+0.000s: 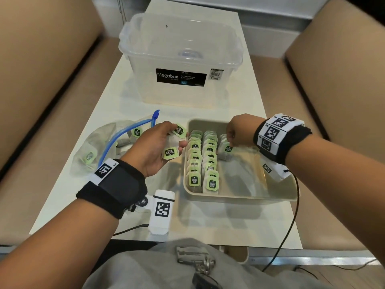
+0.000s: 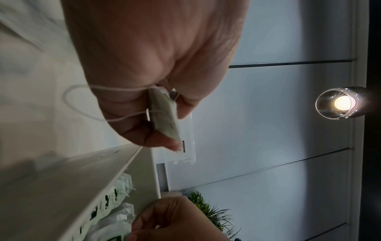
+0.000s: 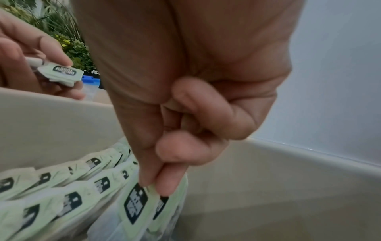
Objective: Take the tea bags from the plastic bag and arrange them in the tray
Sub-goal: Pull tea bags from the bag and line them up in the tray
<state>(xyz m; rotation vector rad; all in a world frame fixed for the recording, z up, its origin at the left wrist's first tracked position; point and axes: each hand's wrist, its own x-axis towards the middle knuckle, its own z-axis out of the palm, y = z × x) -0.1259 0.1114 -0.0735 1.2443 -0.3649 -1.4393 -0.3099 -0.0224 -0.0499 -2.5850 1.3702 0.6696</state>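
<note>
A beige tray (image 1: 239, 198) sits on the white table and holds two rows of green-tagged tea bags (image 1: 203, 161), with a third row begun at the far end. My right hand (image 1: 232, 140) reaches into the tray and pinches a tea bag (image 1: 226, 152) by its green tag (image 3: 137, 205) at the head of that third row. My left hand (image 1: 166, 140) hovers just left of the tray and grips a few tea bags (image 1: 171, 152), their tags (image 3: 62, 73) showing. A clear plastic bag (image 1: 100, 147) with a blue zip lies at the left, tea bags still inside.
A clear Megabox storage box (image 1: 179, 59) stands on the table behind the tray. A white tagged block (image 1: 161, 211) lies near the table's front edge, with black cables beside it. Tan seat cushions (image 1: 41, 101) flank the table on both sides.
</note>
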